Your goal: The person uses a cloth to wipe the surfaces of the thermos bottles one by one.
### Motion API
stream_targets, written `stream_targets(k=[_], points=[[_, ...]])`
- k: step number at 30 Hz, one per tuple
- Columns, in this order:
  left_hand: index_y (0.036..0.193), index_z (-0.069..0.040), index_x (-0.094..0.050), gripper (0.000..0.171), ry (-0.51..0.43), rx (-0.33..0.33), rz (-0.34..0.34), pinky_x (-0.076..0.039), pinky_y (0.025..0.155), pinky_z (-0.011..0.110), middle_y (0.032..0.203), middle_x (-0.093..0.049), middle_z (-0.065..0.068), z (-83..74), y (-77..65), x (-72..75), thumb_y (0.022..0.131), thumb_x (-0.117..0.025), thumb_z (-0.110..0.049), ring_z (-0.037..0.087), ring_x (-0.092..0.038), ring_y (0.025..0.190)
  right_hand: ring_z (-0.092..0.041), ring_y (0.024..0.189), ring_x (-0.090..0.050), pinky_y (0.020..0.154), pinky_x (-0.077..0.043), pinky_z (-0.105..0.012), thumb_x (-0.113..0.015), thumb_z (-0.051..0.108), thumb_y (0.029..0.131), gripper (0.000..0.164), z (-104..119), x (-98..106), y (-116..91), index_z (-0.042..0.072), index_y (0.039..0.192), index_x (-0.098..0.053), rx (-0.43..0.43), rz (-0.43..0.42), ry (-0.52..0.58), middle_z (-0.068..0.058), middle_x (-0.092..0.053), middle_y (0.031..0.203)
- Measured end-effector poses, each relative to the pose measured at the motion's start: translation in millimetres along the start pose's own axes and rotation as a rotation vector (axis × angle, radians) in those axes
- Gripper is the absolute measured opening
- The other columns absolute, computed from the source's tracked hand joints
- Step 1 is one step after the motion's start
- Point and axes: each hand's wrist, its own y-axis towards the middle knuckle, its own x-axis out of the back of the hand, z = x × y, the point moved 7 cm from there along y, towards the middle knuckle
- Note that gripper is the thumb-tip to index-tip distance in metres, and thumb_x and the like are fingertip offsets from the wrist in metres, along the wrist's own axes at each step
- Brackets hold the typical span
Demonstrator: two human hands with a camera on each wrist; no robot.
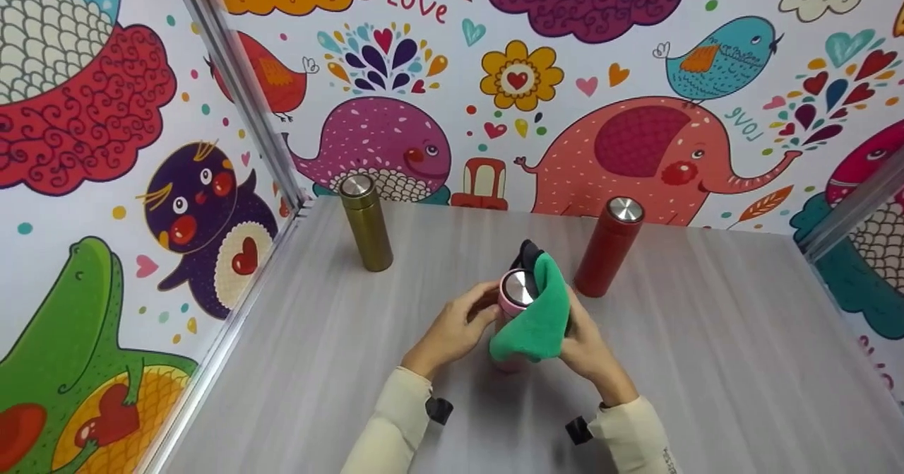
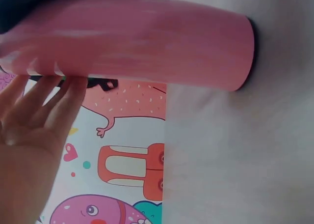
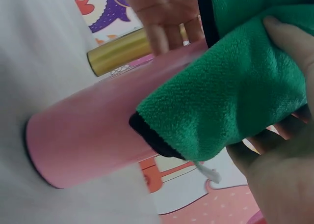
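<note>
While the pink thermos flask (image 3: 93,126) stood on the gray table (image 1: 296,375) between both hands, my left hand (image 1: 455,326) held it near the top and my right hand (image 1: 593,350) gripped the green cloth (image 1: 537,318) against its side. To wipe it well from far away, I thought, the left needed a firm hold, and the cloth needed to lie flat and rub softly.

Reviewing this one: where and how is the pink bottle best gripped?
Probably the pink bottle is best gripped round its bare body, just below the green cloth, coming level from the person's left. It stands upright and its body is round, which suits a sideways wrap; the cloth and the right hand crowd the right side.
</note>
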Motion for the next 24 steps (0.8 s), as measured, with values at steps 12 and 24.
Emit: stream_targets(k=[12,24], points=[[0.139,-0.009,-0.056,0.069,-0.056,0.085,-0.104,-0.047,0.101,0.030,0.129,-0.053,0.001,5.4,-0.4,-9.7,0.085,-0.080,-0.044,0.015,-0.054,0.123,-0.007,0.116,-0.052,0.097,-0.043,-0.020,-0.069,-0.014,0.084,0.060,-41.6,-10.8,-31.7,0.007,0.138,-0.051,-0.111,0.065,0.054,0.007,-0.059,0.128],[0.143,-0.017,-0.052,0.063,-0.001,0.055,-0.138,-0.047,0.102,0.031,0.133,-0.061,-0.003,9.5,-1.2,-2.1,0.090,-0.074,-0.041,0.012,-0.056,0.122,-0.018,0.112,-0.051,0.102,-0.043,-0.038,-0.067,0.007,0.093,0.039,-90.3,-18.3,-51.7,-0.003,0.129,-0.054,-0.456,0.203,-0.143,-0.013,-0.059,0.124]])
